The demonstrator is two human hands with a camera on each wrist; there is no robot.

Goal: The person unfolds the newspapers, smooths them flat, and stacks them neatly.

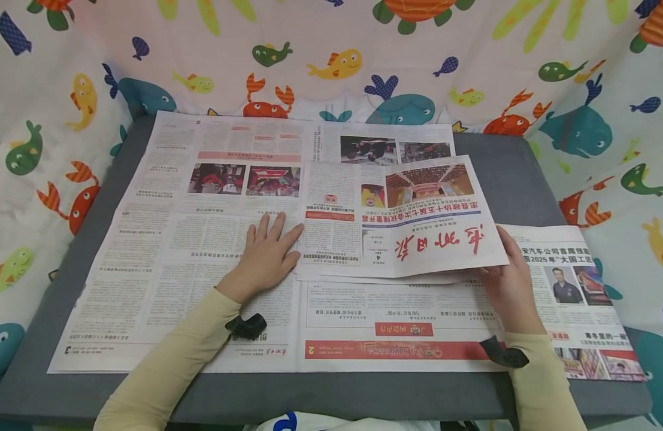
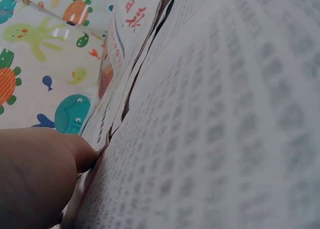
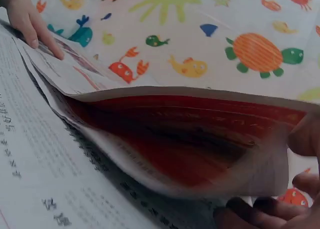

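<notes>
A large newspaper (image 1: 202, 269) lies spread out on the grey table. On its right half sits a smaller folded newspaper (image 1: 331, 251) with red title characters. My left hand (image 1: 268, 257) rests on the spread sheet with its fingers apart, the index finger and thumb at the folded paper's left edge. My right hand (image 1: 509, 287) pinches the folded paper's lower right corner, thumb on top and fingers beneath. In the right wrist view the folded paper's layers (image 3: 200, 134) gape apart, showing a red inside page. The left wrist view has part of the left hand (image 2: 40, 174) close to the stacked edges.
Another newspaper (image 1: 574, 299) with photos lies at the table's right side, partly under the right forearm. The grey table (image 1: 503, 167) shows around the papers. A curtain (image 1: 320, 36) printed with sea animals hangs behind and at both sides.
</notes>
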